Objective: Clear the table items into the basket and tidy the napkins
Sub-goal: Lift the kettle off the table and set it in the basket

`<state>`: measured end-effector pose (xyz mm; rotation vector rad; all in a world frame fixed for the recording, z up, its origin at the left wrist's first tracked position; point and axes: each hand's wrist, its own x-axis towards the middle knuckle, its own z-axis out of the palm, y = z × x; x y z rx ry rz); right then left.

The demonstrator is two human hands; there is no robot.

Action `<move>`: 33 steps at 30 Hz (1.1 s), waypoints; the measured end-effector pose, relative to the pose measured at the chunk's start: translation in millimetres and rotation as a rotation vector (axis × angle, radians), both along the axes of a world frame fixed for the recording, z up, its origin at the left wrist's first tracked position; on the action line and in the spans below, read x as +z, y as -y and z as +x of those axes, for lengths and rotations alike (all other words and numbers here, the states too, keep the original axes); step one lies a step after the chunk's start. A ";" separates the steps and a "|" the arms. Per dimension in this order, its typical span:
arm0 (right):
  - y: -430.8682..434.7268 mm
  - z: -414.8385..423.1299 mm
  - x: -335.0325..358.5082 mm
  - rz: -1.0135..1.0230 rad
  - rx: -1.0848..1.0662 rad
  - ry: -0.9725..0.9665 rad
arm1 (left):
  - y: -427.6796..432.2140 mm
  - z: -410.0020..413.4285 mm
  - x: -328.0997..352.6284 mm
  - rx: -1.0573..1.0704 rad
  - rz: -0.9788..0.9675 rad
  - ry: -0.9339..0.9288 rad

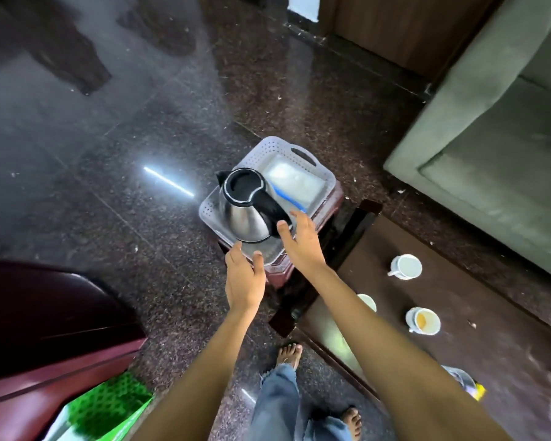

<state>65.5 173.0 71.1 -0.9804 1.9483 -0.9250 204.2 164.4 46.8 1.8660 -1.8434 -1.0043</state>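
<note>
kettle (245,218): shiny steel body, blk glossy plastic lid+handle | basket (268,148): pale perforated plastic | floor (109,154): polished speckled stone, v. glossy | counter (458,345): dark wood, glossy | cups (406,266): white glazed ceramic | sofa (490,138): grey-green cloth, matt

Faded blue jeans (277,409) with frayed hems, bare feet (289,353), bare forearms (213,361).

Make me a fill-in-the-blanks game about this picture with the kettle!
1. The shiny steel kettle with a black lid stands inside the white holed plastic ____.
2. The white cup with orange-brown drink left inside stands on the dark brown ____.
3. The left hand and right hand are both ____, gripping nothing.

Missing words: basket, table, open.
</note>
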 end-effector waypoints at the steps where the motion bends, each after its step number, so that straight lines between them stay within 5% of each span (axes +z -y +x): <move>1: 11.1 1.6 -0.3 0.001 0.002 0.018 | 4.4 5.2 -1.7 0.010 0.001 -0.007; 13: 71.1 -7.3 -13.7 0.175 -0.139 0.206 | 30.1 21.5 -4.8 0.061 0.015 0.016; 25: 85.2 3.1 -5.5 -0.006 -0.401 0.278 | 43.3 10.9 -2.7 0.028 0.004 -0.018; 33: 20.6 -29.0 35.0 -0.194 -0.543 0.340 | 28.7 -11.5 29.5 -0.034 -0.071 -0.171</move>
